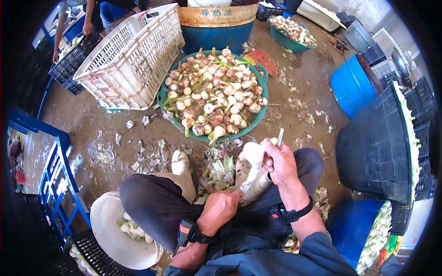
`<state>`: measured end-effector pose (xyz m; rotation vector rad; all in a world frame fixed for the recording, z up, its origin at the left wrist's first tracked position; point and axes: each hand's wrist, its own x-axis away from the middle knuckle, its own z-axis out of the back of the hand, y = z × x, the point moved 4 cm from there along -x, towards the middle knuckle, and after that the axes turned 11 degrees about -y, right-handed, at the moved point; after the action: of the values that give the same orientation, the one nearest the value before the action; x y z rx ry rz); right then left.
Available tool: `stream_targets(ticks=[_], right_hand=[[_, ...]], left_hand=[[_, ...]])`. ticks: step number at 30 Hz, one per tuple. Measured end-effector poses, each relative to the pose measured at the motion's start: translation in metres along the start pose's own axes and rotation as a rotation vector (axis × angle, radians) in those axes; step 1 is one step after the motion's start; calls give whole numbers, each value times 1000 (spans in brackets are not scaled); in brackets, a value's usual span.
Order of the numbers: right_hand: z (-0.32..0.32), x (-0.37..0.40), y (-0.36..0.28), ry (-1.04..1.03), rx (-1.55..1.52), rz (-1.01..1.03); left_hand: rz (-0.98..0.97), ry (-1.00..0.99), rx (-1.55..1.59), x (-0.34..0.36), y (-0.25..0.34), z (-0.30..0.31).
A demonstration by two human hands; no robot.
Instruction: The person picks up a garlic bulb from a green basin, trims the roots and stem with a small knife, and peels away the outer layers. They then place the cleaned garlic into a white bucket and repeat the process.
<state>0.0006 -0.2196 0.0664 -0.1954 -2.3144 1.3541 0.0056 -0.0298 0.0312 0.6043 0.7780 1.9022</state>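
My right hand (280, 162) is raised over my right knee, its fingers closed round a white garlic bulb (254, 152). A narrow metal knife (280, 137) sticks up from the same grip; most of it is hidden by the fingers. From the bulb a pale strip of garlic skin (251, 178) hangs down to my left hand (220, 210). That hand is closed in a pinch at the strip's lower end, low between my knees. In front of my boots stands a green tub (243, 132) heaped with unpeeled garlic bulbs (214, 89).
A white bucket (99, 221) with peeled garlic stands by my left knee. Skins (218, 170) litter the wet floor between my boots. White crates (133, 60) stand ahead left, black tubs (377, 147) to the right, a blue rack (60, 170) left. Another person's arm (88, 20) reaches in top left.
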Motion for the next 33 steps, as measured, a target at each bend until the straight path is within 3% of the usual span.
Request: stream_targets(ticks=[6, 9, 12, 14, 16, 17, 19, 20, 21, 22, 25, 27, 30, 33], right_hand=[[-12, -5, -11, 97, -139, -102], [-49, 3, -18, -25, -83, -109], [-117, 27, -26, -338, 76, -181], [-171, 46, -21, -740, 237, 28], [-207, 67, -26, -994, 102, -228], [-213, 67, -27, -986, 126, -246], [-197, 45, -17, -928, 248, -84], [-187, 32, -34, -833, 409, -200], [-169, 17, -38, -695, 481, -171], [-150, -1, -47, -633, 462, -97], [-85, -48, -77, -345, 555, 180], [-54, -73, -93, -323, 475, 132], [-40, -99, -98, -208, 725, 11], [-28, -137, -83, -187, 1093, 71]], left_hand=[[67, -11, -48, 4, -14, -13], [69, -33, -31, 3, -12, -8], [42, -57, -41, 3, -8, -7], [25, -49, -47, 2, -10, -9], [7, -31, -37, 0, -13, -11], [-3, -16, -30, 0, -14, -13], [-40, 43, 3, 1, -19, -21], [-40, 54, 21, 4, -19, -22], [-36, 49, 29, 6, -17, -17], [15, -41, 45, 9, -7, -2], [18, -32, 54, 8, -7, 0], [2, -41, 69, 5, -12, -7], [11, -64, 76, 3, -13, -8], [37, -84, 111, 2, -13, -6]])
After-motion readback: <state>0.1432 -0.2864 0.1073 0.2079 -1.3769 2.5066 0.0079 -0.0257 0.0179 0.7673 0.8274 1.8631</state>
